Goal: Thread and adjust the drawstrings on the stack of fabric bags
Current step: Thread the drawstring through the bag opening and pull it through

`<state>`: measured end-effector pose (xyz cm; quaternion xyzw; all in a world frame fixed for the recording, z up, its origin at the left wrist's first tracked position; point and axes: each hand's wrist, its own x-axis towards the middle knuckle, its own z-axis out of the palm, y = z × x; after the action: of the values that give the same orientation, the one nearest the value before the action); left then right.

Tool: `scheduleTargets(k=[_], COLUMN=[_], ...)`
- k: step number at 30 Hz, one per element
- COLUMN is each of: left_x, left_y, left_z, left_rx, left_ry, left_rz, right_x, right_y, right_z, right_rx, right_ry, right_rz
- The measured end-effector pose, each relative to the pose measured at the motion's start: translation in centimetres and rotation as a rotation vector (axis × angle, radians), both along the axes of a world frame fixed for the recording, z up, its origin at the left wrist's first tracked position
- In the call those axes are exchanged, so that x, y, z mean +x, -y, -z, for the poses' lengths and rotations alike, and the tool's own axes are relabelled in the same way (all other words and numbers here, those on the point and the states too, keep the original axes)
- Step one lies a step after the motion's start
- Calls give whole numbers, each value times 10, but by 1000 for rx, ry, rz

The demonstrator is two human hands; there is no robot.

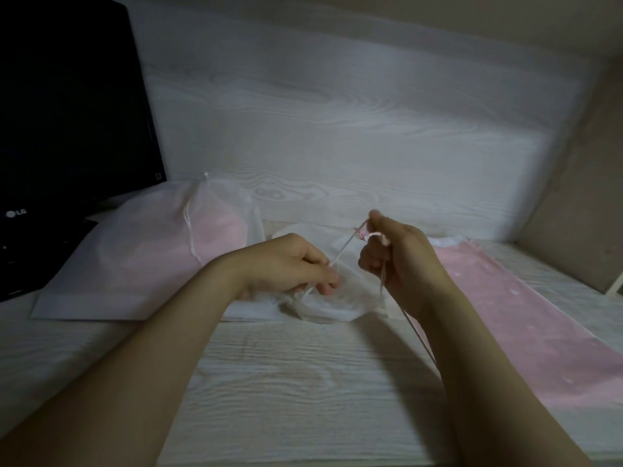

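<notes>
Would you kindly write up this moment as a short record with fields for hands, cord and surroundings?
left hand: pinches thin pale drawstring above crumpled white sheer fabric bag
right hand: raised, grips the drawstring at its pink part
drawstring: taut between the hands
left side: translucent white drawstring bag lying flat
right side: flat pink fabric
far left: black monitor

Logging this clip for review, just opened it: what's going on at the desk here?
A person is working a drawstring on a white fabric bag lying on the desk. The left hand pinches the cord low by the bag; the right hand holds it higher, so it runs taut between them. A loose length trails down from the right hand. A fuller white bag lies to the left by a monitor; pink fabric lies flat on the right.
</notes>
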<state>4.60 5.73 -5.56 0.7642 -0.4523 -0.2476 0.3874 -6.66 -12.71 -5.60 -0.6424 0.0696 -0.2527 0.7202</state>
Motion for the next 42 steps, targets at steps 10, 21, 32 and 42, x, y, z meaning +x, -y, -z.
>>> scheduleTargets(k=[10, 21, 32, 42], left_x=[6, 9, 12, 10], left_y=[-7, -3, 3, 5], left_z=[0, 5, 5, 1], left_rx=[-87, -144, -146, -182], left_ry=[-36, -219, -374, -400], left_rz=[82, -14, -124, -147], right_x=[30, 42, 10, 20], right_y=[7, -10, -28, -17], right_z=[-8, 4, 6, 14], right_rx=[-348, -739, -856, -1354], right_ry=[111, -44, 20, 87], right_rz=[436, 311, 12, 205])
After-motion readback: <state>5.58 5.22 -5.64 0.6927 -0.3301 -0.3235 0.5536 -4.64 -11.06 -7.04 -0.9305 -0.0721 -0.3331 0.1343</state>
